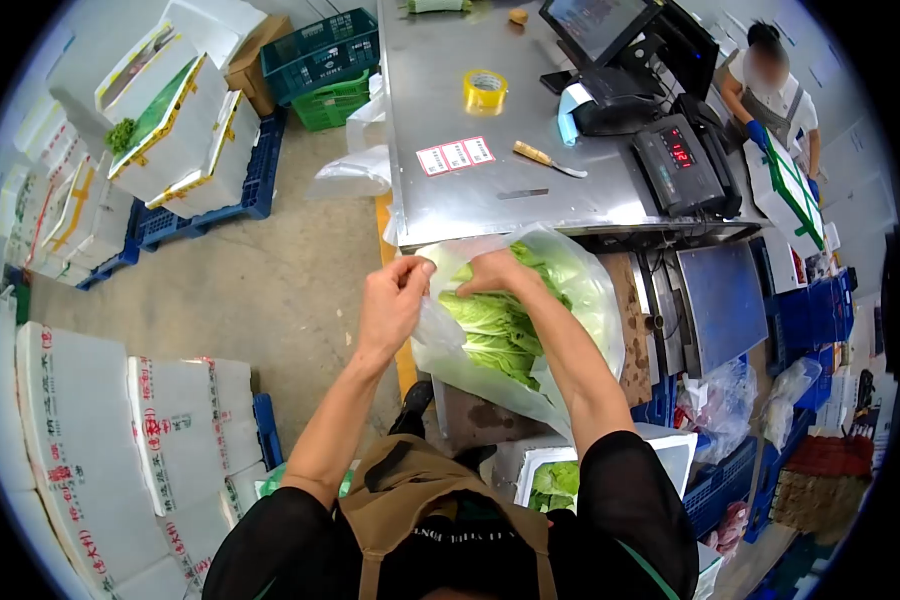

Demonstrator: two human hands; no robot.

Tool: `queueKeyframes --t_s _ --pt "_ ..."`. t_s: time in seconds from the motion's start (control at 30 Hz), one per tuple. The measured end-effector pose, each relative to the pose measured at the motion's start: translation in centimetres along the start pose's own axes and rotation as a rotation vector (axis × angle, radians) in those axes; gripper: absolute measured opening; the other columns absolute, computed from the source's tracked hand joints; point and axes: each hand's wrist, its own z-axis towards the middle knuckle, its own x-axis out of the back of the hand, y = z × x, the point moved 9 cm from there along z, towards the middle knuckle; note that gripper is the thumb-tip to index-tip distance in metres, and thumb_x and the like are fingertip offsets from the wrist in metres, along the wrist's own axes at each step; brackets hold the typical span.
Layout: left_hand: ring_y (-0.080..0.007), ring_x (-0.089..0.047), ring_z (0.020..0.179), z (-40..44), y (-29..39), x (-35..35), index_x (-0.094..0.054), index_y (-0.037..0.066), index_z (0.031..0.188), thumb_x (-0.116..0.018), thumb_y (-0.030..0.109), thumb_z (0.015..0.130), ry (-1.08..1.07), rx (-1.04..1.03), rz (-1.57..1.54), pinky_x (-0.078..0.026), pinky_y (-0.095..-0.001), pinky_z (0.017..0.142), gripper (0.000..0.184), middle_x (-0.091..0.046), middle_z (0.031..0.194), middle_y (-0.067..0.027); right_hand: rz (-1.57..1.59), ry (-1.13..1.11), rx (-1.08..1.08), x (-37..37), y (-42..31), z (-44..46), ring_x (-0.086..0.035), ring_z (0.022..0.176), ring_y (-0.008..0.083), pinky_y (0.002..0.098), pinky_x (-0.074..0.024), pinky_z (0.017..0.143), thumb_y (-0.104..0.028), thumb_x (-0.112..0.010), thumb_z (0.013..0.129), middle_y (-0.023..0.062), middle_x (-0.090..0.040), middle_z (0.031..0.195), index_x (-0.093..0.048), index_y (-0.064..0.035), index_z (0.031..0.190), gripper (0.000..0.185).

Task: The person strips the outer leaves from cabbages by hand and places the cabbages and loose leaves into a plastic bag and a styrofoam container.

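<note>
Leafy greens [495, 340] look light, soft, easily bruised, so cup the whole bundle; left hand [394, 308] fingers pinch plastic bag [592, 300] rim, right hand [497, 272] finger closure can't tell.

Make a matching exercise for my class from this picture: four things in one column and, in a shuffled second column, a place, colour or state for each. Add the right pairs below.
Things
1. Left hand
2. Tape roll
3. Right hand
4. Dark digital device

Places, colours or states
A. Reaching in at the leafy greens
B. Showing red lit digits
C. Pinching the edge of the translucent bag
D. Yellow, lying flat on the metal table

Right pairs
1-C
2-D
3-A
4-B
</note>
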Motion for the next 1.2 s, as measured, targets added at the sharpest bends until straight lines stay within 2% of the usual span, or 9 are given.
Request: queueKeyframes --t_s 0.1,0.2,0.23,0.33,0.5,0.57,0.8,1.0,1.2 --pt "-0.0121 -0.054 0.062 -0.6 -2.2 -0.7 -0.067 -0.005 0.093 -0.072 0.027 0.081 -0.188 0.136 0.297 -0.044 -0.0279 0.058 0.035 -0.061 0.07 -0.0039 0.27 0.049 -0.05 -0.5 3.0 0.5 -0.055 0.114 0.0309 0.0391 -0.0419 0.096 -0.048 -0.079 0.061 0.0176 -0.058 0.124 -0.047 -0.0178 0.137 0.088" --pt "-0.0129 -0.056 0.067 -2.6 -6.5 -2.3 -0.068 -0.004 0.093 -0.073 0.028 0.08 -0.569 0.19 0.677 -0.046 -0.0315 0.059 0.035 -0.065 0.078 -0.0067 0.38 -0.039 -0.203 -5.6 8.4 1.1 -0.054 0.114 0.0325 0.0378 -0.0413 0.098 -0.045 -0.08 0.062 0.0162 -0.056 0.128 -0.047 -0.0087 0.135 0.088" --pt "-0.015 -0.058 0.071 -3.7 -6.8 -2.7 -0.067 -0.005 0.094 -0.073 0.028 0.081 -0.651 0.266 0.503 -0.047 -0.0333 0.064 0.037 -0.067 0.083 -0.0074 0.254 -0.129 -0.202 -4.8 6.6 0.4 -0.049 0.122 0.03 0.0376 -0.0391 0.102 -0.051 -0.075 0.067 0.0165 -0.053 0.133 -0.046 -0.0185 0.138 0.084" --pt "-0.015 -0.058 0.071 -6.7 -2.8 -4.2 -0.067 -0.006 0.091 -0.069 0.021 0.084 -0.633 0.13 -0.108 -0.047 -0.0299 0.066 0.028 -0.066 0.078 -0.0081 0.336 -0.31 -0.175 -7.2 7.3 -0.6 -0.049 0.122 0.0294 0.0364 -0.0374 0.104 -0.051 -0.074 0.067 0.0151 -0.054 0.133 -0.052 -0.0154 0.134 0.078" --pt "-0.0118 -0.056 0.081 -7.0 -1.5 -4.4 -0.064 0.004 0.09 -0.069 0.025 0.086 -0.605 0.389 -0.824 -0.044 -0.0273 0.075 0.021 -0.063 0.086 -0.0042 0.43 -0.406 -0.24 -4.8 3.6 0.3 -0.051 0.119 0.0287 0.0356 -0.038 0.101 -0.052 -0.073 0.07 0.0143 -0.056 0.13 -0.058 -0.0103 0.128 0.073" --pt "-0.0121 -0.056 0.081 -7.2 -0.8 -4.3 -0.062 0.004 0.089 -0.068 0.023 0.086 -0.599 0.387 -0.81 -0.045 -0.0274 0.076 0.02 -0.063 0.086 -0.0041 0.468 -0.427 -0.314 -3.9 3.0 -1.1 -0.053 0.117 0.0286 0.0356 -0.0388 0.1 -0.052 -0.072 0.071 0.0141 -0.057 0.129 -0.059 -0.0097 0.126 0.071" --pt "-0.0141 -0.052 0.075 -4.6 -0.8 -2.9 -0.057 0.005 0.088 -0.065 0.021 0.087 -0.495 0.365 -0.791 -0.043 -0.0266 0.071 0.018 -0.057 0.08 -0.0061 0.394 0.422 -0.393 3.3 8.8 -14.9 -0.057 0.111 0.0328 0.0365 -0.0439 0.093 -0.039 -0.066 0.082 0.0194 -0.061 0.119 -0.057 -0.0043 0.125 0.056" --pt "-0.0134 -0.054 0.077 -4.1 -0.4 -4.1 -0.059 0.003 0.091 -0.064 0.02 0.088 -0.485 0.348 -0.759 -0.044 -0.0256 0.071 0.018 -0.06 0.083 -0.0076 -0.552 0.108 -0.615 10.0 11.9 -32.3 -0.056 0.111 0.0314 0.0409 -0.0437 0.096 -0.025 -0.074 0.072 0.0149 -0.061 0.117 -0.06 -0.0067 0.118 0.052" --pt "-0.0124 -0.059 0.086 -4.8 -1.2 -3.6 -0.063 0.004 0.099 -0.061 0.031 0.091 -0.443 0.295 -0.36 -0.047 -0.0295 0.077 0.028 -0.066 0.093 -0.0049 -0.26 0.311 -0.306 13.8 2.8 -31.0 -0.06 0.102 0.0331 0.0391 -0.0485 0.089 -0.018 -0.071 0.076 0.0165 -0.063 0.112 -0.062 -0.0042 0.114 0.041"
